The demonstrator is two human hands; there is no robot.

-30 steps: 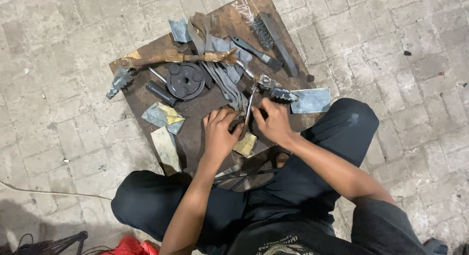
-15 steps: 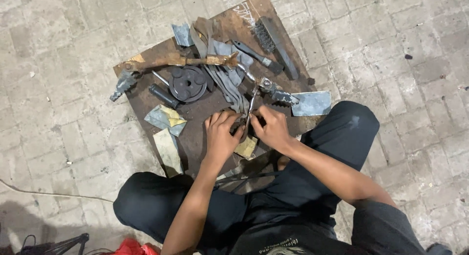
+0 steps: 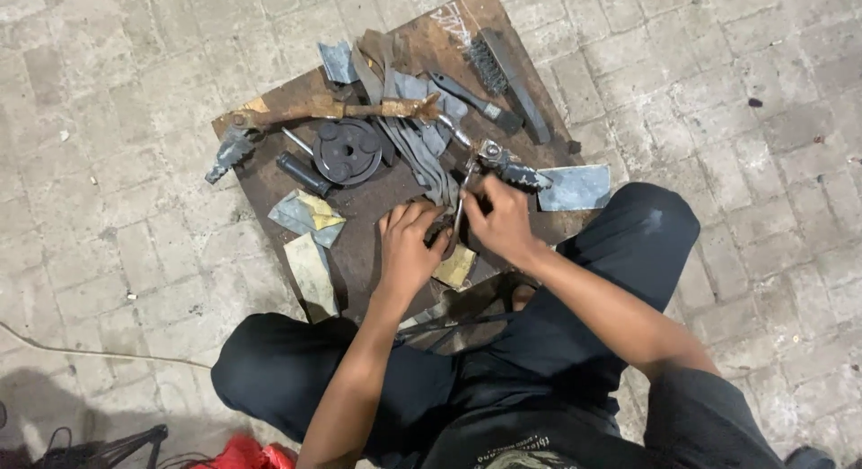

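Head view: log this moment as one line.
left hand: on small dark part | right hand: gripping metal tool | surface: rusty board

Rusty board (image 3: 269, 177) flat on paved floor (image 3: 135, 92). On board: wire brush (image 3: 503, 70), black disc (image 3: 347, 150), rusty lever (image 3: 332, 110), screwdriver (image 3: 476, 101), grey strips (image 3: 417, 141), sandpaper scraps (image 3: 305, 216), grey sheet (image 3: 575, 187) at right edge.
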